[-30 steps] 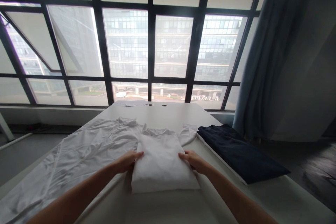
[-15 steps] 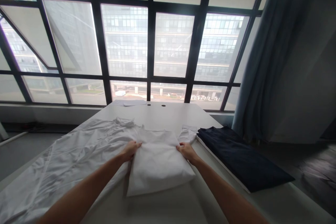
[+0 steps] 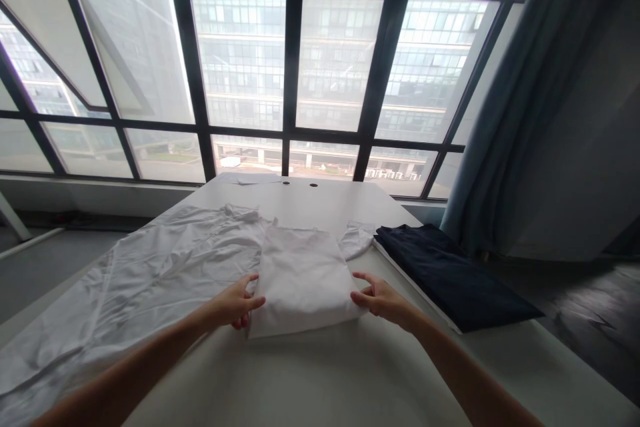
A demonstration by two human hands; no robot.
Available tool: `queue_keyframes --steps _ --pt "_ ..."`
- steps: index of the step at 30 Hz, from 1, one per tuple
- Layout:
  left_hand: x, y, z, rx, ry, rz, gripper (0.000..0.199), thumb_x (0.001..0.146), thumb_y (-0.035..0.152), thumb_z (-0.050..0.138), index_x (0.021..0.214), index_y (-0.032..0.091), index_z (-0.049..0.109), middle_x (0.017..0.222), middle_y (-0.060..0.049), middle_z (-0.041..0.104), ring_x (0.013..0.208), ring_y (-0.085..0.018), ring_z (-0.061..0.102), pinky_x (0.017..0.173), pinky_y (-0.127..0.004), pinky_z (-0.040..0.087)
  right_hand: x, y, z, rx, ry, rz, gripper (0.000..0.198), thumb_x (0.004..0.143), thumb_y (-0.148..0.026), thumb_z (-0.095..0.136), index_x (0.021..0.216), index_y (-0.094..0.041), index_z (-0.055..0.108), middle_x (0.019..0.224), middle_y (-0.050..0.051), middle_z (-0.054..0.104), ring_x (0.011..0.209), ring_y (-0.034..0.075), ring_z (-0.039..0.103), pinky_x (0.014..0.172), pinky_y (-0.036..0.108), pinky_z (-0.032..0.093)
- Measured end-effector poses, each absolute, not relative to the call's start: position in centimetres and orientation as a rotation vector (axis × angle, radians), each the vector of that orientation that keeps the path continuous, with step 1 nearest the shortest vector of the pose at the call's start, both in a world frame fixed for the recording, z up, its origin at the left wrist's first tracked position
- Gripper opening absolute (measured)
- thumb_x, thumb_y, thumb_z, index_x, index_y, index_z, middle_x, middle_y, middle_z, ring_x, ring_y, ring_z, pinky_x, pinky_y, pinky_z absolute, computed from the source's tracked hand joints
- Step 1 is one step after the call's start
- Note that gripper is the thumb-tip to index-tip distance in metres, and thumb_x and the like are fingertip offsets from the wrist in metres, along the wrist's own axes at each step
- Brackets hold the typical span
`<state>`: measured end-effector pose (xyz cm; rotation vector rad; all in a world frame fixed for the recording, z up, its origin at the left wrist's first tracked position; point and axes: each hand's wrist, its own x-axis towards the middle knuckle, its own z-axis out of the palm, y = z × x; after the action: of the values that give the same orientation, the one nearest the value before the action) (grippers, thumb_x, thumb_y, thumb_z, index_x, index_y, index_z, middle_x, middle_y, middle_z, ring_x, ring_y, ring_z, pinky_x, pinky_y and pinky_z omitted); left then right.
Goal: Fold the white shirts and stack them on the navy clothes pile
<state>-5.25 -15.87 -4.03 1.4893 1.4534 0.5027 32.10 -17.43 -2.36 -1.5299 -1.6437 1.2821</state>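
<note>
We judge the folding done on the flat, squarish bundle of white fabric [image 3: 303,273], which lies midway between the side edges of the smooth white bench [image 3: 310,380] — our left hand [image 3: 239,302] and right hand [image 3: 381,297] are at its sides, each grip slack, thumb and forefinger parted. The flat navy-blue fabric [image 3: 450,273] along the bench's right edge looks folded too, while the rumpled white fabric [image 3: 160,287] along the left edge lies spread out, unfolded; we see no containers.

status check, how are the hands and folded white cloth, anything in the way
Left hand and right hand open, at opposite side edges. Folded white cloth between them. Rumpled white fabric close left, navy cloth right; neither covers it.
</note>
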Motion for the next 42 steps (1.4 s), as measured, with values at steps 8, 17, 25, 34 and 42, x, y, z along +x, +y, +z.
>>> queue_keyframes --steps 8,17,25,34,42 --pt "-4.8 -18.2 -5.0 1.548 1.473 0.658 0.075 0.078 0.041 0.061 0.142 0.009 0.04 0.062 0.005 0.058 0.047 -0.014 0.048 0.046 -0.024 0.035 32.0 -19.3 -2.2 -1.404 -1.592 1.364 0.104 0.069 -0.048 0.079 0.152 -0.012 0.028 0.066 -0.007 0.053 0.051 0.008 0.041 0.047 0.021 0.03" --pt "-4.3 -19.6 -4.3 1.914 1.677 0.554 0.038 0.085 0.026 0.054 0.121 0.015 0.057 0.058 0.006 0.054 0.063 -0.017 0.059 0.063 -0.025 0.039 30.7 -19.9 -2.2 -1.982 -1.706 1.089 0.081 0.073 -0.02 0.071 0.147 -0.007 0.038 0.071 0.001 0.062 0.061 0.016 0.058 0.054 0.024 0.041" --pt "2.0 -20.1 -1.7 2.709 1.566 0.431 0.034 0.097 0.029 0.045 0.122 0.018 0.066 0.126 -0.013 0.065 0.118 -0.027 0.058 0.102 -0.041 0.042 23.6 -20.5 -0.9 -1.549 -2.407 0.04 0.063 0.086 -0.019 0.052 0.149 -0.015 0.045 0.152 0.016 0.045 0.138 0.03 0.041 0.116 0.042 0.027" --pt "2.4 -17.1 -8.6 2.653 1.496 0.4 0.069 0.101 0.053 0.03 0.152 0.006 0.037 0.16 -0.019 0.029 0.15 -0.029 0.024 0.121 -0.046 0.022 23.6 -18.2 -6.1 -1.548 -2.54 0.254 0.076 0.099 -0.059 0.027 0.156 -0.009 0.028 0.163 0.013 0.021 0.151 0.025 0.016 0.123 0.043 0.007" --pt "-0.6 -16.7 -8.0 2.566 1.712 0.256 0.064 0.101 0.047 0.031 0.152 0.01 0.037 0.162 -0.015 0.024 0.152 -0.028 0.018 0.123 -0.052 0.008 25.9 -18.2 -5.4 -1.699 -2.494 0.296 0.079 0.097 -0.063 0.029 0.157 -0.011 0.027 0.163 0.013 0.019 0.151 0.027 0.016 0.122 0.049 0.003"
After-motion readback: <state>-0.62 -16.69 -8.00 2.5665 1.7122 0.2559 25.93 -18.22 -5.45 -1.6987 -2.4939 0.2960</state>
